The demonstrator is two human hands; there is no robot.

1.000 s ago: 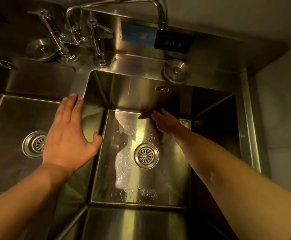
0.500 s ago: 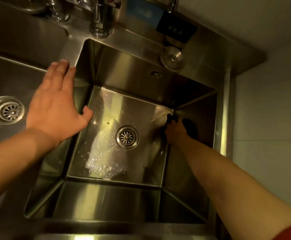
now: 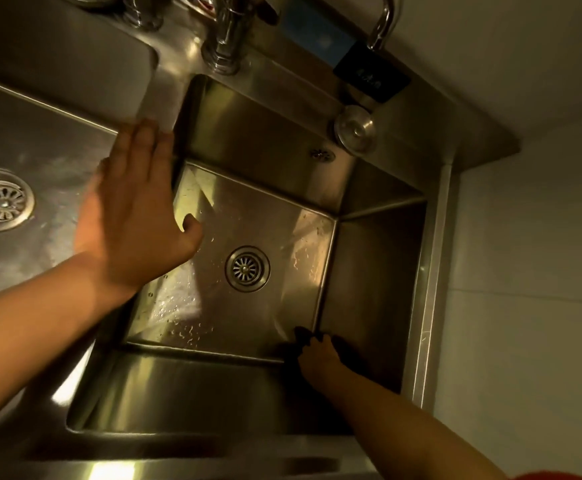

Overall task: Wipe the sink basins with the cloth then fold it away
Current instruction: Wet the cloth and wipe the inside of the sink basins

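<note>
A right hand [image 3: 320,358] presses a dark cloth [image 3: 303,336], fingers bunched on it, into the right basin's [image 3: 265,306] near-right corner; the left hand [image 3: 133,206] hovers flat, fingers released. Firm pressure along the seams should lift remaining droplets.

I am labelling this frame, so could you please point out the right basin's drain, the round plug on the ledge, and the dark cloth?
Drain [image 3: 247,268], head view, strainer centre.
Plug [image 3: 355,128], head view, top face.
Cloth [image 3: 304,336], head view, dark edge past the fingertips.
</note>
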